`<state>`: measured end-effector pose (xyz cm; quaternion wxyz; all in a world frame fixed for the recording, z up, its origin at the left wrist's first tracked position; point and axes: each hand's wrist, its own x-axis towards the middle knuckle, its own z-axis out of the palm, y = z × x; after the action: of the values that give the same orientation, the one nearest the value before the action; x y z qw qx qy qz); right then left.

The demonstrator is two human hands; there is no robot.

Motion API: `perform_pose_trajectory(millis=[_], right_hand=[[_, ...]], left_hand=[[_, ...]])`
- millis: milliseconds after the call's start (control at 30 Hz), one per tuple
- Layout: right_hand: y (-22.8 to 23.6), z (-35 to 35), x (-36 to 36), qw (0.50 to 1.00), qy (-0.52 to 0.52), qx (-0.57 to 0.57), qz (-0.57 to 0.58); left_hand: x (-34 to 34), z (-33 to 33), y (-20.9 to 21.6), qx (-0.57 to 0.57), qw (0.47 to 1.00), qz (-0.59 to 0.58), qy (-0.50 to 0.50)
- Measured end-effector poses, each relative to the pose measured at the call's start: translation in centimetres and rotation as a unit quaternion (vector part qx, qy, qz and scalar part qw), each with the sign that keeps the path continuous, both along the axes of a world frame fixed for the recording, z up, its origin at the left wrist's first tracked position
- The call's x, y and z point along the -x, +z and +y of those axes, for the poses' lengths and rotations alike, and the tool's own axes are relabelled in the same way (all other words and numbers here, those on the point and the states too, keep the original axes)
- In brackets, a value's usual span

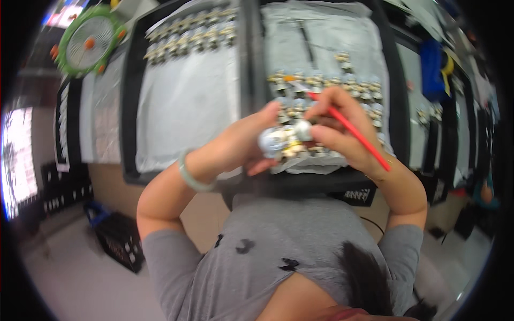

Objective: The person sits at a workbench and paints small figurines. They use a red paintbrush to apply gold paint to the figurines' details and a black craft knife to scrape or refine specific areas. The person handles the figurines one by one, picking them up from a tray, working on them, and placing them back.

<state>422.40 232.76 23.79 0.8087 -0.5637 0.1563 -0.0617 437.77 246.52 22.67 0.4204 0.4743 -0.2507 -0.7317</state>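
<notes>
Over the right tray's near edge, my left hand (243,136) is closed around a small figurine (293,145) with a rounded bluish-white head and a cream and yellow body. The figurine lies tilted sideways. My right hand (345,125) holds a red-handled paintbrush (358,135), its pale ferrule and orange tip pointing away from me above the figurines. The right thumb and fingers also touch a white rounded part at the figurine's right end. Motion blur hides its finer detail. Rows of similar figurines (369,88) stand just beyond my hands.
The right tray (385,59) has a pale sheet lining and a dark thin stick (306,40). Left of it, another dark-rimmed tray (128,107) holds figurine rows (195,37) at its far end. A green fan (88,43) stands far left; a blue object (432,69) lies right.
</notes>
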Motion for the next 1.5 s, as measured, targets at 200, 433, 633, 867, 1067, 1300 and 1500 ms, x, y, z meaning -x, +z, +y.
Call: perform_pose_trajectory(millis=[200,433,633,867,1067,1300,1500], right_hand=[[-0.1,-0.8,0.4,0.959,0.008,0.28,-0.047],[1.9,-2.1,1.5,0.856,-0.033,0.484,-0.176],[0.9,-9.7,12.0,0.816,-0.427,0.361,-0.143],[-9.4,-12.5,18.6,0.697,-0.465,0.497,0.226],[-12.3,-13.6,18.7,0.612,-0.496,0.574,0.223],[-10.3,-10.7,20.0,0.643,-0.592,0.471,0.119],[-3.9,-7.6,20.3,0.694,-0.618,0.367,-0.05]], left_hand=[[0.5,0.1,-0.1,0.094,0.992,-0.021,0.083],[1.1,0.1,0.1,0.117,0.99,-0.046,0.062],[0.9,0.0,0.3,0.126,0.986,-0.095,0.05],[1.6,-1.1,0.0,0.108,0.97,-0.214,0.035],[1.3,-8.6,-1.9,0.209,0.83,-0.513,-0.066],[2.5,-21.5,-7.1,0.178,0.675,-0.715,-0.034],[1.7,-24.7,-8.1,0.155,0.684,-0.712,-0.028]])
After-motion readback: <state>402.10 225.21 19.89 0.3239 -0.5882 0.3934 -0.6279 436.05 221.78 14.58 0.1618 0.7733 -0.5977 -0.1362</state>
